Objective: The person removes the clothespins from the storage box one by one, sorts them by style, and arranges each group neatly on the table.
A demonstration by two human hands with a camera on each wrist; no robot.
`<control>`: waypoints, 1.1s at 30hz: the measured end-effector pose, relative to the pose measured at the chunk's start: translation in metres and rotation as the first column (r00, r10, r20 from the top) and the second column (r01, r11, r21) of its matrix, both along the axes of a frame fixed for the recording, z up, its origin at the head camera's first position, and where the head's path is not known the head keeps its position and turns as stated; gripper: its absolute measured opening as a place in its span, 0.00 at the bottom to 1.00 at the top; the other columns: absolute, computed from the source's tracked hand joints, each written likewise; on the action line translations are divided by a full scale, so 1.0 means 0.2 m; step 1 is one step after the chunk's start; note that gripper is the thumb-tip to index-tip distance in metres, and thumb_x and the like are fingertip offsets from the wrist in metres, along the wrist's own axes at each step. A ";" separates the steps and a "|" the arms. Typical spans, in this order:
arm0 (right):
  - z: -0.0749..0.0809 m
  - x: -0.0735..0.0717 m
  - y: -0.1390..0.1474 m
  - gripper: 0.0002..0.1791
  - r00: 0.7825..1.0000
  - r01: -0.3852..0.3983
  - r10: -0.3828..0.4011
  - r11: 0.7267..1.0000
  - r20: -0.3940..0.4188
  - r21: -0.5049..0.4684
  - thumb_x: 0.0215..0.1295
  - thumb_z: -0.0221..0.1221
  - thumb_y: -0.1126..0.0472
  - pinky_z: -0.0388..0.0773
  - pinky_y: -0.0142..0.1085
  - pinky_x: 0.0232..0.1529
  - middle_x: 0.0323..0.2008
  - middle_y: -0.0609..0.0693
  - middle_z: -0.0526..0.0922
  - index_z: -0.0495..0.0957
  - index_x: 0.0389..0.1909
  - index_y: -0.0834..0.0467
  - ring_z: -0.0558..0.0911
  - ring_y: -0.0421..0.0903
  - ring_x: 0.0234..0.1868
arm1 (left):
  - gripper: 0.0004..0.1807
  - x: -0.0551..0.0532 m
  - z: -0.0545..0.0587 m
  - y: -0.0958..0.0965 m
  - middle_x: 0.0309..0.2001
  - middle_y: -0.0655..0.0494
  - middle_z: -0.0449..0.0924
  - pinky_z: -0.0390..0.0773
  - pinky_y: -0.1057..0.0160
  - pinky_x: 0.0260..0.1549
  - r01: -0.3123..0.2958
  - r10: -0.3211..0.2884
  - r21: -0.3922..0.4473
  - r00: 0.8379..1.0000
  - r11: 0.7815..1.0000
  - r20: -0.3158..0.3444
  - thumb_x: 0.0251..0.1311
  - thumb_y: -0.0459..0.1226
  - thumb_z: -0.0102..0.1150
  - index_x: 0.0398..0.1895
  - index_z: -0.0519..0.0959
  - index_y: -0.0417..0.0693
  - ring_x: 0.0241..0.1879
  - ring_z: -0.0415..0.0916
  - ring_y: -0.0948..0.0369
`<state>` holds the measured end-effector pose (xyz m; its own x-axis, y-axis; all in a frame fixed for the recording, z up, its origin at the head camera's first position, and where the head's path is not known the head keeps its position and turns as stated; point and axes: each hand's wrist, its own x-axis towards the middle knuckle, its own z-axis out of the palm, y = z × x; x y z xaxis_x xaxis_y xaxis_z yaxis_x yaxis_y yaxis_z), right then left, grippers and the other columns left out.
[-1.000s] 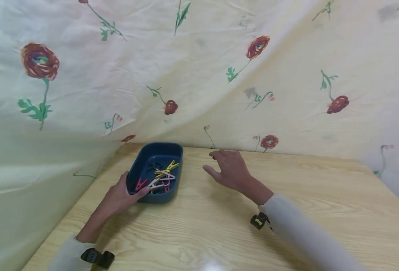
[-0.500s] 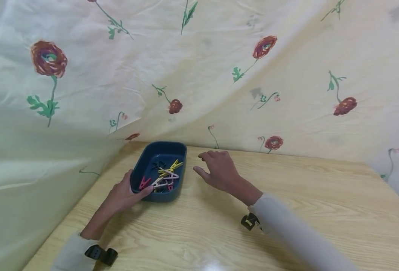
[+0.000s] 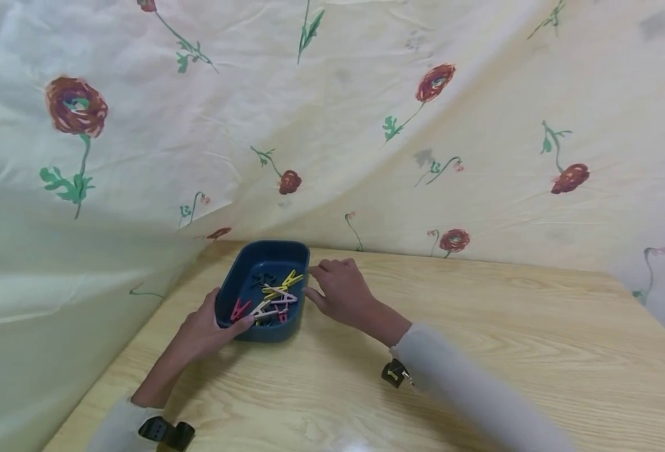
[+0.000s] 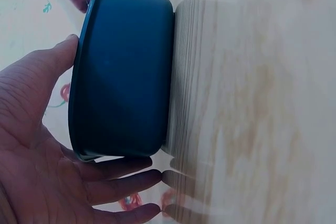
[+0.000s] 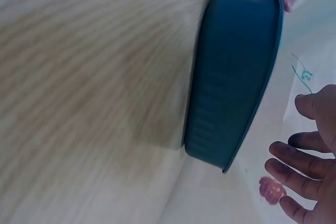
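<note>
A dark blue plastic bin [image 3: 270, 334] stands on the table at left of centre in the head view. Inside lie several clothespins: a red one [image 3: 238, 309], yellow ones [image 3: 292, 278], and pale ones [image 3: 262, 309] near the front, plus dark pieces [image 3: 264, 280] of unclear kind. My left hand [image 3: 203, 328] holds the bin's near left corner, thumb at the rim, fingers along the outer side. Beside the right rim hovers my right hand [image 3: 343, 295]; the right wrist view shows its loosely spread fingers [image 5: 302, 163] apart from the bin, holding nothing.
A wood-grain table [image 3: 468, 320] extends to the right and front of the bin. Flower-printed cloth [image 3: 355, 125] hangs along the back and left edges, close behind the bin. Dark wrist cameras [image 3: 167, 433] sit on both sleeves.
My right hand has moved left, from over the table to beside the bin's right rim. The left hand and bin keep their places; the head view has shifted slightly.
</note>
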<state>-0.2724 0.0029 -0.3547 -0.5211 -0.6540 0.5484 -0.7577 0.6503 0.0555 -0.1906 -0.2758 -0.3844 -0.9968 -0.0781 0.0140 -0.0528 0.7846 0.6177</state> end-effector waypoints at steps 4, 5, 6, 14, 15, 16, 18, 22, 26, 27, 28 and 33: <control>-0.02 0.02 -0.05 0.21 1.000 -0.006 0.006 0.999 0.017 0.031 0.68 0.63 0.49 0.74 0.49 0.46 0.42 0.54 0.85 0.82 0.52 0.60 0.83 0.50 0.43 | 0.60 0.01 -0.02 -0.01 0.67 0.29 0.65 0.70 0.34 0.54 -0.012 0.012 -0.010 1.000 1.000 0.009 0.55 0.67 0.61 0.77 0.47 0.38 0.63 0.68 0.34; -0.03 0.02 -0.06 0.22 1.000 -0.004 0.003 0.999 0.028 0.040 0.69 0.62 0.48 0.74 0.49 0.46 0.43 0.53 0.84 0.82 0.53 0.60 0.83 0.50 0.44 | 0.61 0.02 -0.02 -0.01 0.67 0.29 0.65 0.70 0.34 0.55 -0.015 0.015 -0.012 1.000 1.000 0.013 0.55 0.67 0.61 0.77 0.47 0.38 0.63 0.67 0.34; -0.03 0.02 -0.07 0.22 0.999 -0.001 0.000 0.999 0.041 0.047 0.69 0.61 0.47 0.73 0.48 0.46 0.44 0.53 0.84 0.82 0.54 0.60 0.82 0.50 0.44 | 0.61 0.02 -0.03 -0.01 0.67 0.28 0.64 0.70 0.34 0.55 -0.017 0.018 -0.015 1.000 1.000 0.017 0.55 0.67 0.61 0.77 0.46 0.37 0.63 0.67 0.34; -0.04 0.02 -0.14 0.22 0.999 -0.006 0.004 0.998 0.036 0.056 0.70 0.61 0.47 0.73 0.47 0.43 0.44 0.53 0.84 0.82 0.54 0.60 0.82 0.49 0.42 | 0.61 0.02 -0.03 -0.01 0.67 0.28 0.65 0.70 0.34 0.55 -0.009 0.010 -0.019 1.000 1.000 0.008 0.56 0.67 0.60 0.77 0.46 0.37 0.63 0.68 0.34; -0.04 0.02 -0.15 0.23 0.999 -0.004 0.002 0.998 0.036 0.058 0.70 0.60 0.46 0.73 0.47 0.44 0.44 0.53 0.84 0.82 0.54 0.59 0.83 0.49 0.43 | 0.61 0.02 -0.03 -0.01 0.67 0.29 0.66 0.70 0.34 0.55 -0.008 0.008 -0.018 1.000 1.000 0.003 0.56 0.67 0.60 0.77 0.46 0.37 0.63 0.68 0.34; -0.04 0.02 -0.16 0.23 0.999 -0.002 -0.001 0.998 0.040 0.058 0.71 0.59 0.46 0.73 0.47 0.44 0.45 0.53 0.84 0.81 0.54 0.59 0.83 0.50 0.43 | 0.61 0.02 -0.03 -0.01 0.67 0.29 0.65 0.70 0.34 0.55 -0.006 0.006 -0.019 1.000 1.000 0.002 0.56 0.67 0.60 0.77 0.46 0.37 0.63 0.68 0.34; -0.03 0.02 -0.17 0.23 0.998 0.001 -0.005 0.998 0.060 0.058 0.72 0.58 0.45 0.73 0.47 0.45 0.46 0.54 0.84 0.81 0.55 0.59 0.82 0.50 0.45 | 0.61 0.01 -0.03 -0.01 0.68 0.28 0.64 0.69 0.34 0.55 -0.003 0.003 -0.022 1.000 1.000 0.005 0.56 0.68 0.60 0.77 0.46 0.37 0.63 0.67 0.34; -0.03 0.01 -0.19 0.23 0.997 -0.003 0.000 0.999 0.080 0.042 0.72 0.58 0.46 0.73 0.47 0.44 0.46 0.55 0.83 0.81 0.56 0.60 0.82 0.51 0.45 | 0.63 0.01 -0.02 -0.01 0.70 0.26 0.59 0.67 0.33 0.57 -0.002 0.003 -0.034 1.000 0.999 0.021 0.56 0.68 0.59 0.78 0.43 0.34 0.66 0.62 0.31; -0.03 0.01 -0.22 0.24 0.998 -0.008 0.006 0.999 0.060 0.035 0.72 0.57 0.45 0.74 0.46 0.43 0.45 0.54 0.84 0.81 0.55 0.59 0.83 0.51 0.43 | 0.64 0.01 0.00 -0.01 0.71 0.25 0.56 0.66 0.33 0.58 -0.001 0.003 -0.044 0.999 0.999 0.034 0.56 0.69 0.58 0.78 0.41 0.33 0.66 0.61 0.31; -0.02 0.01 -0.23 0.24 0.998 -0.010 0.008 0.999 0.063 0.031 0.73 0.57 0.44 0.74 0.47 0.43 0.45 0.54 0.84 0.81 0.55 0.59 0.83 0.51 0.43 | 0.64 0.01 0.01 -0.01 0.70 0.25 0.57 0.66 0.33 0.58 -0.001 0.003 -0.047 0.999 0.999 0.037 0.56 0.69 0.58 0.78 0.41 0.33 0.66 0.61 0.31; -0.02 0.01 -0.23 0.24 0.998 -0.009 0.006 0.999 0.069 0.036 0.73 0.56 0.44 0.75 0.47 0.43 0.45 0.54 0.84 0.81 0.56 0.59 0.83 0.51 0.43 | 0.64 0.00 0.01 -0.01 0.70 0.25 0.58 0.67 0.33 0.57 0.001 0.001 -0.048 0.999 0.999 0.036 0.56 0.69 0.58 0.78 0.41 0.33 0.66 0.62 0.31; 0.01 0.00 -0.27 0.24 0.990 0.009 -0.016 0.998 0.143 0.055 0.73 0.56 0.45 0.75 0.48 0.46 0.47 0.54 0.84 0.80 0.57 0.59 0.83 0.51 0.46 | 0.62 -0.01 0.00 -0.02 0.67 0.28 0.65 0.70 0.34 0.55 0.014 -0.013 -0.036 1.000 0.999 0.019 0.56 0.69 0.59 0.78 0.44 0.37 0.63 0.67 0.33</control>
<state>-0.2725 -0.0501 -0.3536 -0.6002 -0.6736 0.4313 -0.7522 0.6587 -0.0182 -0.1924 -0.2794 -0.3840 -0.9979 -0.0648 -0.0025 -0.0539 0.8069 0.5882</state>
